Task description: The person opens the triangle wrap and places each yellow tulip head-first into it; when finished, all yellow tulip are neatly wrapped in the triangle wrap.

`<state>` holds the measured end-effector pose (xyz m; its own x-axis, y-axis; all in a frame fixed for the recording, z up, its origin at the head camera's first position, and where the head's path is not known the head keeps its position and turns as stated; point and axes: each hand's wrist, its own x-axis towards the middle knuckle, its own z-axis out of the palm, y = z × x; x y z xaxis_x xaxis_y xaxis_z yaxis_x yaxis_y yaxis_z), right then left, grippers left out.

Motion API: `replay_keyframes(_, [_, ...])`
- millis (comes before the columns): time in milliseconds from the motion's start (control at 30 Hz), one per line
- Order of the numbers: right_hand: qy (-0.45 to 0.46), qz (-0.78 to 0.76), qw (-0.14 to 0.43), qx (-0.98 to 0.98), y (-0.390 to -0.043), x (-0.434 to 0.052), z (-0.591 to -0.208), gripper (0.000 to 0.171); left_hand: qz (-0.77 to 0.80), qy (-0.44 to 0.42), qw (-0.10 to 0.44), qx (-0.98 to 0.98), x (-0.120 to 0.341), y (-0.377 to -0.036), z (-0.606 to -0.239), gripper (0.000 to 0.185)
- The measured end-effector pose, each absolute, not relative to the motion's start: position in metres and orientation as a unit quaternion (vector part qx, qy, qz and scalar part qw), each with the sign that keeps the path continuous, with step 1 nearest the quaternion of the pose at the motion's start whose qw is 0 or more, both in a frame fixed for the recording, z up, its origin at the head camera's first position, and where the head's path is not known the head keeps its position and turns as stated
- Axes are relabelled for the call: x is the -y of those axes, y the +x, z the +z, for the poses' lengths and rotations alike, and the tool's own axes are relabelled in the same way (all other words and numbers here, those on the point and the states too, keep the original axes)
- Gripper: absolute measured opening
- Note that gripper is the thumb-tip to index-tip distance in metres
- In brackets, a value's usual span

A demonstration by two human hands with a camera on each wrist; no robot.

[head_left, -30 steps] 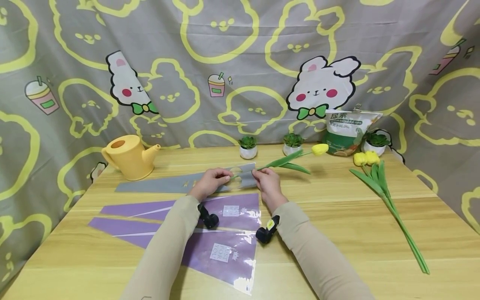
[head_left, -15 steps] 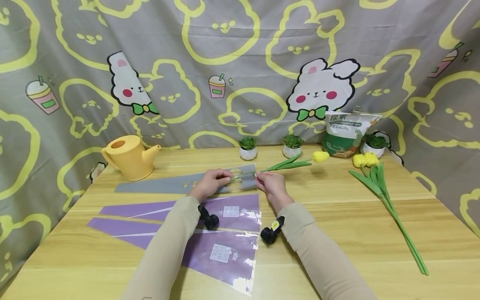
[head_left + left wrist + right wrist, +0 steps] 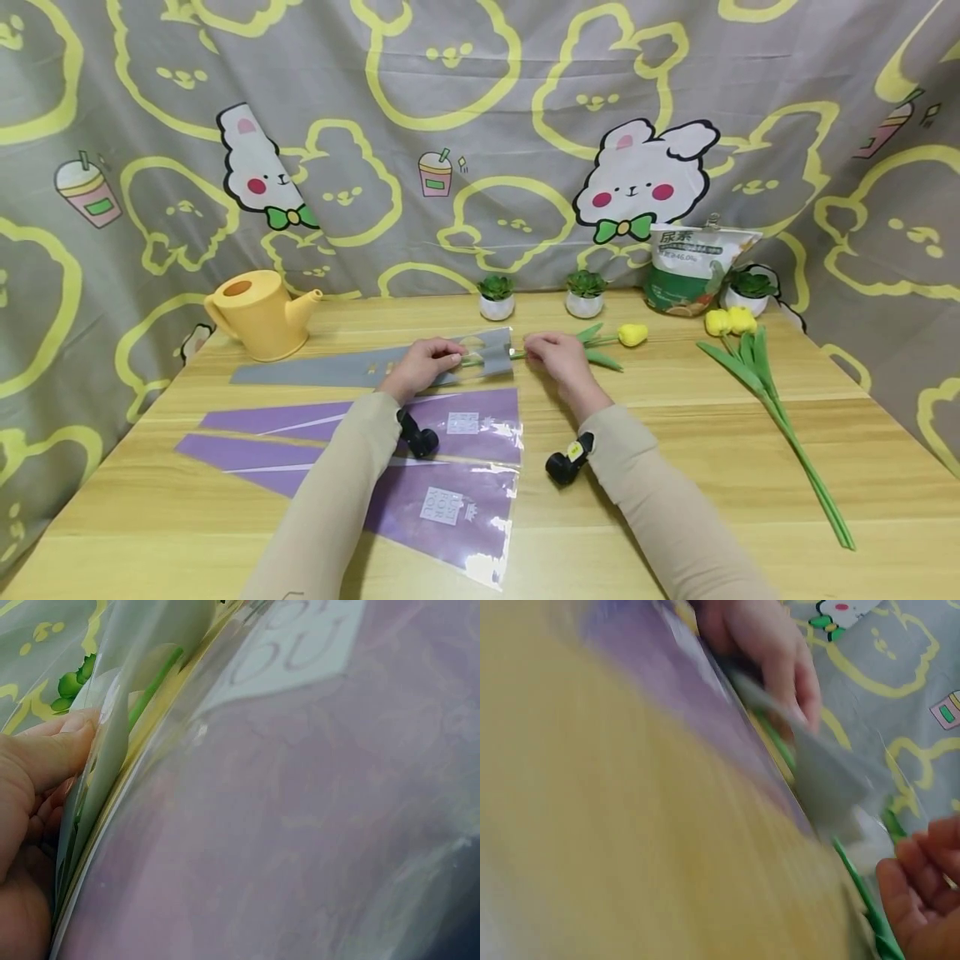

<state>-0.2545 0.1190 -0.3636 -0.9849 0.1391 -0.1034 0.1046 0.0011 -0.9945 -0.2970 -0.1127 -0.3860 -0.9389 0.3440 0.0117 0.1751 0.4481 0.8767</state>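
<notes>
My left hand (image 3: 424, 365) pinches the edge of a grey flower wrapping sleeve (image 3: 315, 371), which has a clear film side, seen close in the left wrist view. A single yellow tulip (image 3: 632, 335) lies with its stem inside the sleeve's wide end; its leaves and bloom stick out to the right. Over the leaves is my right hand (image 3: 561, 360), its fingers loosely bent. In the right wrist view the green stem (image 3: 855, 877) passes beside those fingertips, apart from them, and the sleeve's mouth (image 3: 832, 784) gapes. The left palm is hidden in the head view.
Two purple sleeves (image 3: 450, 467) lie in front of the grey one. More yellow tulips (image 3: 780, 408) lie at the right. Along the back stand a yellow watering can (image 3: 262, 317), several small potted succulents (image 3: 497, 307) and a green-white bag (image 3: 686, 279).
My right hand has shifted right along the tulip, away from the sleeve's mouth, and its fingers have loosened. The bloom has sunk slightly and the leaves have spread. My left hand stays put.
</notes>
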Motion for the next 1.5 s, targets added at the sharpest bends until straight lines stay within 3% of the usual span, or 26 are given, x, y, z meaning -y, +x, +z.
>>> replay_keyframes(400, [0.078,0.503,0.03,0.86,-0.27,-0.177,-0.349,0.034,0.501,0.15,0.077,-0.849,0.112,-0.297,-0.389,0.019])
replay_keyframes(567, [0.127,0.485,0.0,0.866,-0.278,-0.203,-0.352,0.039,0.497,0.149,0.075,-0.852,0.111,-0.298,-0.391,0.02])
replay_keyframes(900, [0.157,0.492,-0.079,0.853,-0.281,-0.224,-0.354,0.044,0.499,0.15,0.076,-0.85,0.111,-0.299,-0.388,0.019])
replay_keyframes(1200, [0.226,0.423,-0.065,0.875,-0.293,-0.226,-0.366,0.043,0.497,0.142,0.082,-0.852,0.111,-0.297,-0.386,0.019])
replay_keyframes(1500, [0.183,0.375,-0.079,0.905,-0.292,-0.219,-0.369,0.04,0.489,0.139,0.089,-0.857,0.111,-0.298,-0.384,0.018])
